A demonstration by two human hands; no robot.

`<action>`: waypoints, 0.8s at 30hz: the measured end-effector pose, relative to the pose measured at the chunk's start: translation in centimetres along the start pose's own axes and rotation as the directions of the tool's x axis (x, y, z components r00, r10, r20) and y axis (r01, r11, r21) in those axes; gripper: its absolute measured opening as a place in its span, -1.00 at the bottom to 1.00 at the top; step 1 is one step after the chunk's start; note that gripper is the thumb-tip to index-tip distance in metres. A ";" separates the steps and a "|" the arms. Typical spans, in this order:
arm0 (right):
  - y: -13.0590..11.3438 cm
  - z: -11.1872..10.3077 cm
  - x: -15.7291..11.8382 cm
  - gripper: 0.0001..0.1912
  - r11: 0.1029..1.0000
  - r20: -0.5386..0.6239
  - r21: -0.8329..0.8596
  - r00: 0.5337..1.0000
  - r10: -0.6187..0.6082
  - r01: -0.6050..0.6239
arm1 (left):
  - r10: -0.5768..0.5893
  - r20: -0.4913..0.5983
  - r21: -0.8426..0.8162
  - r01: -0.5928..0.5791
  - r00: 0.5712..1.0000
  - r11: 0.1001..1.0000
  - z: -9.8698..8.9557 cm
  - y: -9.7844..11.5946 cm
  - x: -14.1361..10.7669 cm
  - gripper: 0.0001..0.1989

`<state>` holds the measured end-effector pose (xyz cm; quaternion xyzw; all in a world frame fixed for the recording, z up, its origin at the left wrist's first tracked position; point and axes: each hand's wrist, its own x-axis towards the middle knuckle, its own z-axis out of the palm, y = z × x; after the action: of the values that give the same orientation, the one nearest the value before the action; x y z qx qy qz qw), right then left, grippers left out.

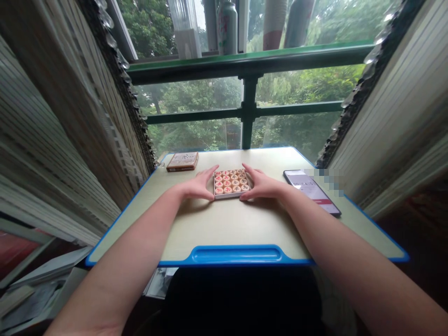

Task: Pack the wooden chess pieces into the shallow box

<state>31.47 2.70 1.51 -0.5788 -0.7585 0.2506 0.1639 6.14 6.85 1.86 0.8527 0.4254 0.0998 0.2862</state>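
A small white-edged tray of round Chinese chess pieces (pixel 232 182) sits near the middle of the table. Its wooden discs lie in tidy rows, with red characters on the left and dark ones on the right. My left hand (pixel 200 185) curves around the tray's left end, thumb at the near corner and fingers at the far one. The opposite end is framed the same way by my right hand (pixel 262 184), whose thumb laps over the near edge. Thumbs and fingers appear to hold the tray by its corners; both palms stay off it.
A flat brown box (pixel 182 161) lies at the table's back left. To the right is a phone (pixel 311 192) with its screen lit. The pale table (pixel 224 228) has a blue rim and a blue front groove (pixel 237 254). Curtains hang on both sides.
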 end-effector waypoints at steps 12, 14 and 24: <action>0.0 0.1 0.2 0.26 0.999 -0.024 -0.031 0.999 -0.022 0.022 | 0.077 -0.129 0.016 -0.076 0.989 0.997 1.2 -0.6 0.5 0.19; 0.2 0.0 0.1 0.27 1.000 -0.017 -0.012 1.000 -0.024 0.024 | 0.084 -0.133 0.001 -0.085 0.988 0.996 1.2 -0.6 0.5 0.19; 0.1 0.2 0.0 0.35 0.999 -0.048 0.053 0.999 0.009 -0.007 | 0.195 -0.145 0.008 -0.196 0.970 0.981 1.1 -0.3 0.3 0.15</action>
<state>31.46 2.69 1.31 -0.5832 -0.7451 0.2570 0.1965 6.57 6.76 0.76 0.8800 0.3588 0.1906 0.2459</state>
